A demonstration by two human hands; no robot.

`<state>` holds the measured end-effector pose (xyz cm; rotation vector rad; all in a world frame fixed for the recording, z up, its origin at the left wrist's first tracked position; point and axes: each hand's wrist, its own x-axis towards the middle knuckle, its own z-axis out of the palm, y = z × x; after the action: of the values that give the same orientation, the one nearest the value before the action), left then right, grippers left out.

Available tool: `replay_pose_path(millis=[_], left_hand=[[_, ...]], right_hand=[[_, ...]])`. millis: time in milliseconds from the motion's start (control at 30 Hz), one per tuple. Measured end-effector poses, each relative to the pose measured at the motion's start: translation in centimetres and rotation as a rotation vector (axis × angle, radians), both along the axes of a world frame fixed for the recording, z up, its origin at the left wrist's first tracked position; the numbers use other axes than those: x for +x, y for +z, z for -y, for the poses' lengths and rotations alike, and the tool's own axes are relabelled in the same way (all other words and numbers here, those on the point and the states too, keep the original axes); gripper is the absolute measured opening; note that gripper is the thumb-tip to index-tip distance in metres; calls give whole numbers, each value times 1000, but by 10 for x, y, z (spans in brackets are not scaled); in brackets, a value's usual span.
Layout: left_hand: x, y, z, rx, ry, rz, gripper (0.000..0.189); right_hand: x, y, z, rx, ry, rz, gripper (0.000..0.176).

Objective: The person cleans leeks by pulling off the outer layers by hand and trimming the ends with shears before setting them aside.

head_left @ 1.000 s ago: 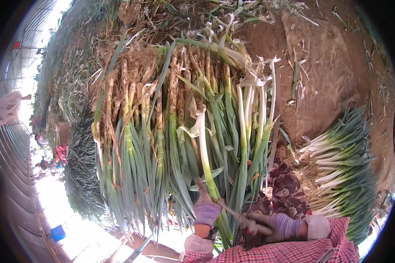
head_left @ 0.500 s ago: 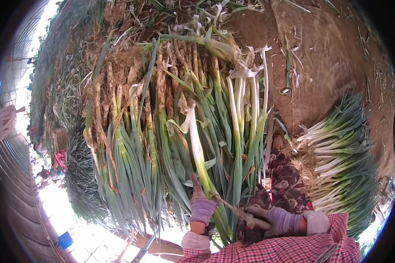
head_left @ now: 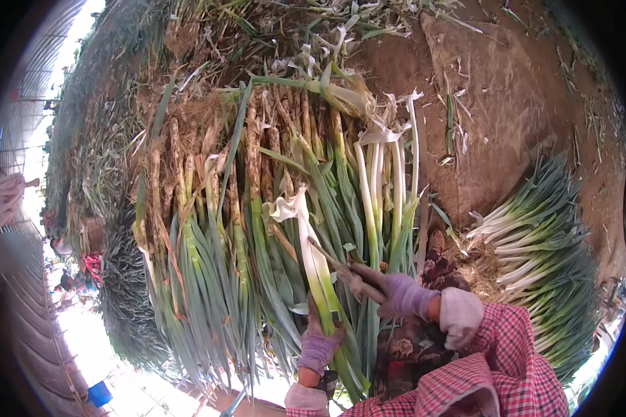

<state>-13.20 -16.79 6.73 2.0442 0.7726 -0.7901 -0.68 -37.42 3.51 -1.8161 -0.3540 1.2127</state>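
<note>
A leek (head_left: 314, 267) with a white stem and peeled-back outer layers is gripped near its green leaves by my gloved left hand (head_left: 320, 342). My gloved right hand (head_left: 398, 293) is closed round the handle of a knife-like tool (head_left: 346, 271). The tool's tip lies against the white stem, above my left hand. Beneath and left of this leek spreads a row of unpeeled leeks (head_left: 255, 160) with brown, soil-covered stems. Several white-stemmed leeks (head_left: 398, 170) lie just to the right of that row.
Clean leeks (head_left: 535, 257) are stacked at the right on brown sheeting (head_left: 494, 90). A large heap of leeks (head_left: 94, 132) fills the left side. Loose leaf scraps (head_left: 337, 38) lie at the top. A blue object (head_left: 99, 394) is at the lower left.
My right hand has moved up and left with the tool, from the green leaves to the white stem. My left hand and the leek have shifted slightly downward.
</note>
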Motion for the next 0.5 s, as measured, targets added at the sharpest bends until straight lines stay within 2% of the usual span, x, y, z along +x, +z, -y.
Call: replay_pose_path(millis=[33,67,167,233,300,333,400,433,467,500], left_hand=[[5,7,1,-95,69,-49,99],[8,11,2,-190,138,-100,99],[4,10,-4,-296,214,-43,99],[8,23,-4,-331,211,0,95],[18,40,-2,-432,255,21,87],[23,52,-4,-437,239,24,87],[33,85,-15,-444,341,-117,79],[40,102,-23,-420,311,-115,79],[39,116,-35,-460,397,-81,77],[-3,103,-87,-187,153,-189,82]], right_hand=[[11,-5,-8,-29,-18,58,66],[28,-2,-14,-91,16,-8,66],[49,-24,-27,-101,-70,103,65],[52,-30,-29,-41,-124,83,66],[43,-29,-35,-109,-153,6,64],[41,-7,-32,-146,-38,-97,62],[-10,-34,-19,26,-13,279,64],[-7,-18,-10,16,-25,290,64],[-6,1,1,-26,16,78,68],[-5,15,8,-63,57,-135,75]])
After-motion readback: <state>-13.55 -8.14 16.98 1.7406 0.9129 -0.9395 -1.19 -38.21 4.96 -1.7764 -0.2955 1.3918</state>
